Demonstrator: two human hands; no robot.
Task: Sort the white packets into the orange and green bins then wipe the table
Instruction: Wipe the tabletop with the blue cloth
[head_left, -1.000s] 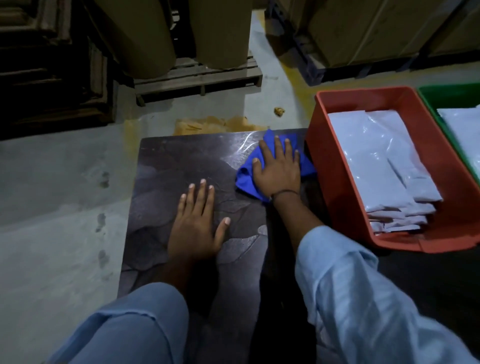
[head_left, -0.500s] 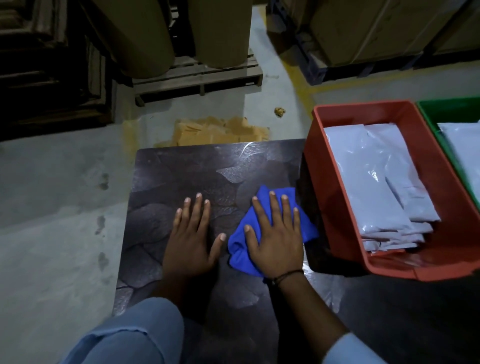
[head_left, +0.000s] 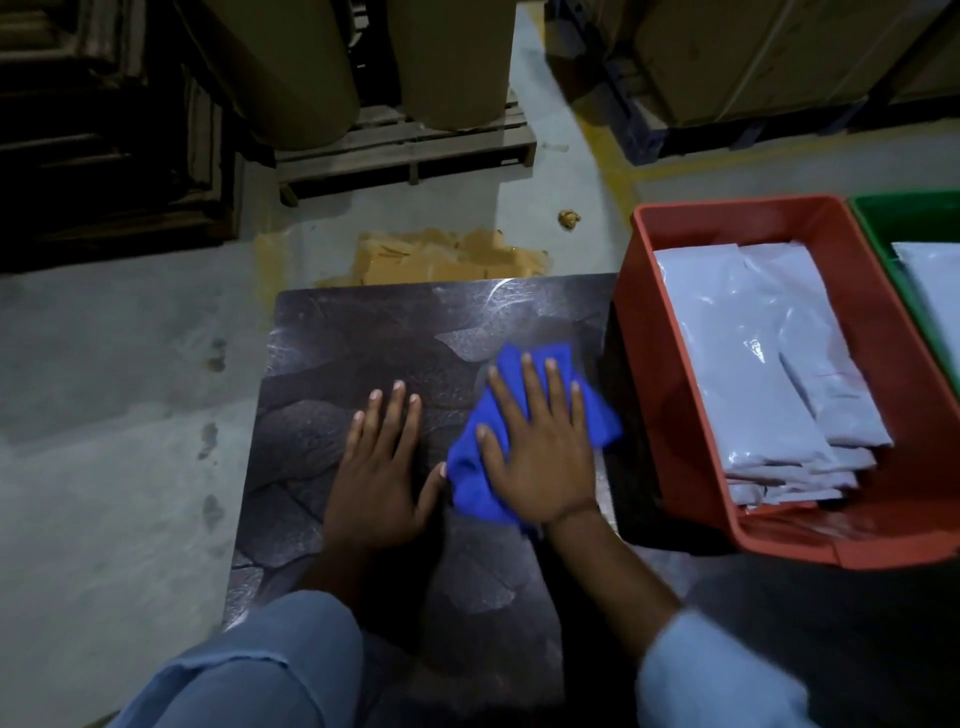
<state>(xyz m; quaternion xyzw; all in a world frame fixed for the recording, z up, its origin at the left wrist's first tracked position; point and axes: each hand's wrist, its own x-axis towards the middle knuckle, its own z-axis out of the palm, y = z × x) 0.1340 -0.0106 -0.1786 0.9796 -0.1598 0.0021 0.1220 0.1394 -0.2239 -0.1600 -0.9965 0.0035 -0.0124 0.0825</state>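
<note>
A dark stone-patterned table (head_left: 363, 332) fills the middle of the view. My right hand (head_left: 540, 447) lies flat with straight fingers on a crumpled blue cloth (head_left: 467, 467), pressing it to the tabletop close to the orange bin (head_left: 675, 395). My left hand (head_left: 379, 467) rests flat on the bare table just left of the cloth, its thumb touching the cloth's edge. Several white packets (head_left: 753, 374) lie stacked in the orange bin. The green bin (head_left: 904, 218) at the far right holds another white packet (head_left: 935, 291).
Concrete floor lies left of and beyond the table. Flattened cardboard (head_left: 447, 260) sits on the floor at the table's far edge. A wooden pallet (head_left: 405, 150) carrying large brown rolls stands further back, with boxes on a pallet at the back right.
My right hand drew the blue cloth from the far right corner toward me, then pushed it slightly away again. My left hand stayed pressed on the table.
</note>
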